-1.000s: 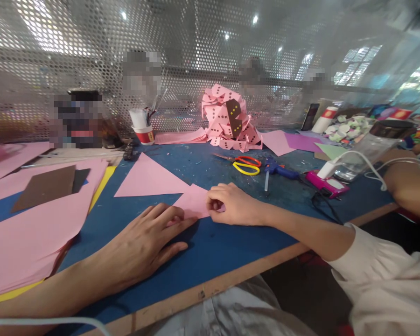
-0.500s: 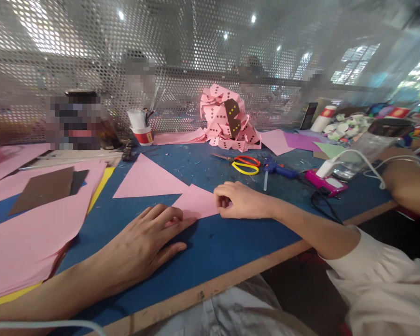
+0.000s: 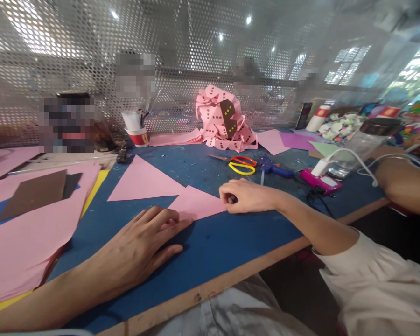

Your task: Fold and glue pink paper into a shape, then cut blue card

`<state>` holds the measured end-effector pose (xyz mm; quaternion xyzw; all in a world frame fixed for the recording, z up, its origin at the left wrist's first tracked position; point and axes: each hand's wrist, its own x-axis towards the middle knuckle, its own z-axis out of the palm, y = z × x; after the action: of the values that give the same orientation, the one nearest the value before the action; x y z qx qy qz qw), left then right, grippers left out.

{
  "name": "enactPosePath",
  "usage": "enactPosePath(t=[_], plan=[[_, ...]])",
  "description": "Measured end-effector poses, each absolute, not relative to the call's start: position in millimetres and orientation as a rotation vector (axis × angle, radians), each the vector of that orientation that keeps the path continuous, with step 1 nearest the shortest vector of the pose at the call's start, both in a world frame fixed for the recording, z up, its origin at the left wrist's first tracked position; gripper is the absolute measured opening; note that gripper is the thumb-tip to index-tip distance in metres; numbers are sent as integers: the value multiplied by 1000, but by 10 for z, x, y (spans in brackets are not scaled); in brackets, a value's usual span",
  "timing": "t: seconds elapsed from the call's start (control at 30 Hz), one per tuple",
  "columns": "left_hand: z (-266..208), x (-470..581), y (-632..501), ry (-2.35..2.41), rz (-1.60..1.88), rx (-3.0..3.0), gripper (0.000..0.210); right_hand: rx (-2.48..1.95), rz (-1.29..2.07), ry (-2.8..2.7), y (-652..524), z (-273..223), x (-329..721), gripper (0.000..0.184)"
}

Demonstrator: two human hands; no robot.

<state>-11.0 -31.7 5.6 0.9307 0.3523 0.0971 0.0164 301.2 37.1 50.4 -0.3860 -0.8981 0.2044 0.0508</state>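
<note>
A small folded-looking piece of pink paper [image 3: 199, 203] lies on the blue tabletop between my hands. My left hand [image 3: 147, 245] rests on its left side with the fingers stretched out and the thumb apart, low on the table. At the paper's right tip my right hand [image 3: 248, 196] is curled closed, fingertips pressed together on the edge. Its fingers hide that tip. Just behind, a larger pink paper triangle [image 3: 143, 182] lies flat, one corner meeting the small piece. Scissors [image 3: 243, 165] with red and yellow handles and a blue glue gun [image 3: 276, 169] lie beyond my right hand.
Stacked pink sheets [image 3: 31, 247] with a brown card [image 3: 35, 193] cover the left. A dotted pink paper model [image 3: 220, 119] stands at the back by a paper cup [image 3: 137, 136]. A magenta power strip [image 3: 320, 181], clear jar [image 3: 353, 149] and another person's arm [image 3: 404, 179] are right.
My right hand has slid to the right along the small pink paper, uncovering more of it. My left hand stays on the paper. The whole view has shifted slightly.
</note>
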Motion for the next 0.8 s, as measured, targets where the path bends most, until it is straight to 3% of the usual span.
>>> enactPosePath(t=[0.8], plan=[[28,-125,-313,1118,334,2898,49,-1229,485,-2945,520,582,3292,5]])
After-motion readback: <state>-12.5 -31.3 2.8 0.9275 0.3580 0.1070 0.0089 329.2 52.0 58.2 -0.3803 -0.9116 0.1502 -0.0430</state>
